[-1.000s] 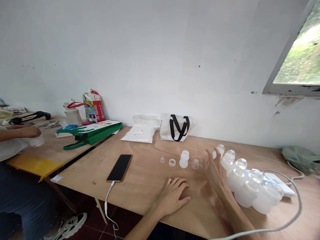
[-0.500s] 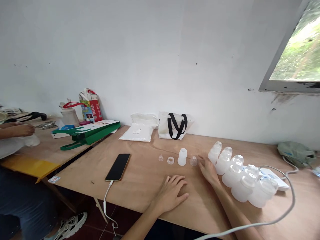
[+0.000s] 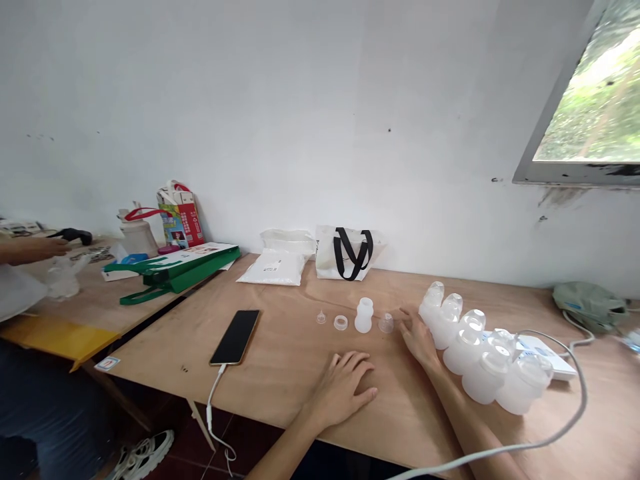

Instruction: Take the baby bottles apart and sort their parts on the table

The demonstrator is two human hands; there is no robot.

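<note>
My left hand point(image 3: 347, 387) lies flat on the table with its fingers spread and nothing in it. My right hand point(image 3: 417, 339) rests with fingers stretched out, between a clear dome cap point(image 3: 386, 323) and a group of baby bottles point(image 3: 463, 350). It holds nothing; whether its edge touches the nearest bottle I cannot tell. The bottles are frosted white with clear caps and stand upright. Left of the cap, in a row, are an uncapped bottle body point(image 3: 364, 315), a white collar ring point(image 3: 341, 323) and a small clear nipple point(image 3: 321, 317).
A phone point(image 3: 235, 337) on a white cable lies at left. A white pouch point(image 3: 275, 267) and a white bag with black handles point(image 3: 327, 260) are by the wall. A grey cable point(image 3: 583, 400) curves around the bottles, beside a white box point(image 3: 545, 357). Another person's hand point(image 3: 43, 249) shows far left.
My right hand has shifted slightly right, away from the clear cap, and the farthest bottle sits a little closer to its neighbour. My left hand stays put. The other person's hand has moved.
</note>
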